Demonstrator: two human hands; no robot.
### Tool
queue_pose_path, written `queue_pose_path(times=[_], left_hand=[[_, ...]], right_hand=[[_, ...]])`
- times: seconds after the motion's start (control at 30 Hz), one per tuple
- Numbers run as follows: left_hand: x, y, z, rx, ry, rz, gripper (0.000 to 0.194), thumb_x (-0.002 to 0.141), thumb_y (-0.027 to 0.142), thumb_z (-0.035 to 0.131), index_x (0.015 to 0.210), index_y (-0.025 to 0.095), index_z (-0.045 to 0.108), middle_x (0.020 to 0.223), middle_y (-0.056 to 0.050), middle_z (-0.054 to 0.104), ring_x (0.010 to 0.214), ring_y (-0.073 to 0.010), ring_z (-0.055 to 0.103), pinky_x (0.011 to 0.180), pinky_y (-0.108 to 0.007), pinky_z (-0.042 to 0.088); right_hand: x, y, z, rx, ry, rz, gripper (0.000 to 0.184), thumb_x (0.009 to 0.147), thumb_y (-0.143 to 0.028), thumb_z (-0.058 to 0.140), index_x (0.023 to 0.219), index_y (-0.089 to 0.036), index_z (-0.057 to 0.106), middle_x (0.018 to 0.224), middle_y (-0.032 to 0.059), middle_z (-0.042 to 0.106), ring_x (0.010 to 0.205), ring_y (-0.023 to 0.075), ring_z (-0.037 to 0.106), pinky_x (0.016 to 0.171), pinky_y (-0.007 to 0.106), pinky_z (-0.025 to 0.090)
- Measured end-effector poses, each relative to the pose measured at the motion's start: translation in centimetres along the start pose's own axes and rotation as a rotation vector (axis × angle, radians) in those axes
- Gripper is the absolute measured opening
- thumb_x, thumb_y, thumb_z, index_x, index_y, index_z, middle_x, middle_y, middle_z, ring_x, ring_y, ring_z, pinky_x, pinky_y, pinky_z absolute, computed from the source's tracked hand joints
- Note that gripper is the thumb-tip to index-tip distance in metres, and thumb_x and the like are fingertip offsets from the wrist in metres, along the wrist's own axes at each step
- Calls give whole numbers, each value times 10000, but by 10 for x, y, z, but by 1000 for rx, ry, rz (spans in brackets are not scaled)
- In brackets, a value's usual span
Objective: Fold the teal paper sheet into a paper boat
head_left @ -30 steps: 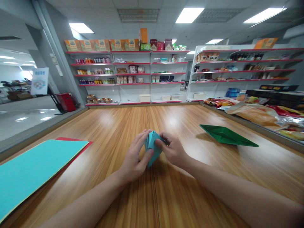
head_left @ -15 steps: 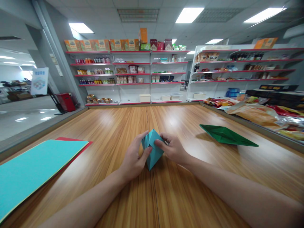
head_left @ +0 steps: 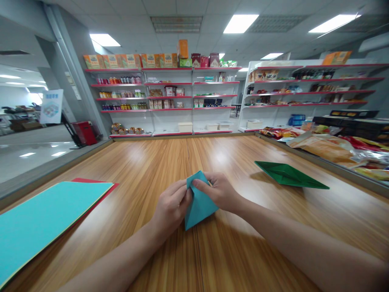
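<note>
A folded piece of light blue paper (head_left: 200, 207) is held between both hands, tilted just above the wooden table (head_left: 146, 162). My left hand (head_left: 174, 202) grips its left edge, with the fingers curled and pressed together. Over on the other side, my right hand (head_left: 220, 190) pinches the upper part, its thumb lying across the front face and its fingers behind. What the fingers do behind the paper is hidden. To the right lies a folded green paper boat (head_left: 291, 175), apart from both hands.
At the left lies a stack of paper sheets (head_left: 51, 215), light blue on top, with a red sheet (head_left: 114, 186) sticking out beneath. Bagged goods (head_left: 325, 148) lie beyond the table's right edge. Stocked shelves (head_left: 170, 109) stand behind the table.
The blue paper has turned, so its broad face now shows and its lower point sits further left and nearer me. My left fingers have closed in tighter around its edge.
</note>
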State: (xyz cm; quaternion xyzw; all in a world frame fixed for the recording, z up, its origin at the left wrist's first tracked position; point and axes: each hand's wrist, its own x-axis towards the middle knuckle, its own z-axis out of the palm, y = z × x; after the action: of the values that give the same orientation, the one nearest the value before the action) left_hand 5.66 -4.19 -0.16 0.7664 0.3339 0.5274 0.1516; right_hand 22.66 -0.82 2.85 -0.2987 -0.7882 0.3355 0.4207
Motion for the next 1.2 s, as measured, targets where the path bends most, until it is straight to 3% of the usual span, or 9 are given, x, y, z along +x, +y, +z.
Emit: queue_pose_path(times=[0.13, 0.33, 0.47, 0.73, 0.9, 1.1, 1.2], left_hand=[[-1, 1, 1, -24, 7, -8, 219, 919, 240, 508, 938, 235, 726, 1058, -83, 677, 1032, -271, 599, 969, -415, 443], [-3, -4, 1, 17, 0, 25, 243, 919, 225, 507, 1055, 231, 708, 1013, -86, 684, 1074, -277, 590, 1001, -427, 434], [-3, -2, 0, 76, -7, 49, 273, 922, 181, 490, 1108, 216, 687, 1110, -92, 668, 1077, -271, 598, 987, -416, 450], [0, 2, -1, -9, -7, 9, 243, 913, 203, 521, 1065, 222, 710, 1243, -79, 616, 1115, -290, 582, 1016, -437, 430], [0, 0, 1, 54, -51, 80, 332, 927, 173, 487, 1224, 231, 623, 1299, -80, 574, 1174, -277, 548, 1021, -417, 440], [-4, -7, 2, 219, -77, 269, 448, 904, 90, 488, 1338, 200, 506, 1314, -121, 557, 1204, -262, 527, 1047, -440, 415], [-1, -5, 0, 308, -122, 362, 456, 894, 63, 488, 1338, 169, 497, 1282, -148, 579, 1190, -262, 540, 1040, -454, 421]], right_hand=[[0, -3, -3, 27, -26, 7, 365, 872, -422, 519, 617, -160, 501, 624, -13, 459, 580, 103, 431, 510, 213, 350], [2, 0, -5, 24, -26, 31, 359, 845, -397, 534, 581, -167, 457, 599, -23, 430, 542, 91, 396, 473, 206, 319], [3, 1, -5, -7, -35, 66, 376, 836, -406, 527, 558, -168, 439, 562, -29, 386, 522, 89, 367, 457, 208, 293], [4, -2, -6, -92, -8, 26, 295, 830, -369, 523, 620, -162, 529, 619, -13, 487, 609, 122, 464, 543, 226, 362], [4, -2, -6, -138, 31, -38, 231, 775, -235, 521, 562, -173, 459, 617, -21, 477, 595, 110, 452, 548, 223, 352], [7, 2, -7, -146, -41, 158, 227, 723, -250, 549, 529, -166, 469, 536, -36, 429, 525, 100, 405, 479, 219, 309], [8, 2, -9, -137, -92, 164, 149, 682, -230, 599, 572, -156, 530, 550, -36, 482, 540, 103, 442, 482, 210, 320]])
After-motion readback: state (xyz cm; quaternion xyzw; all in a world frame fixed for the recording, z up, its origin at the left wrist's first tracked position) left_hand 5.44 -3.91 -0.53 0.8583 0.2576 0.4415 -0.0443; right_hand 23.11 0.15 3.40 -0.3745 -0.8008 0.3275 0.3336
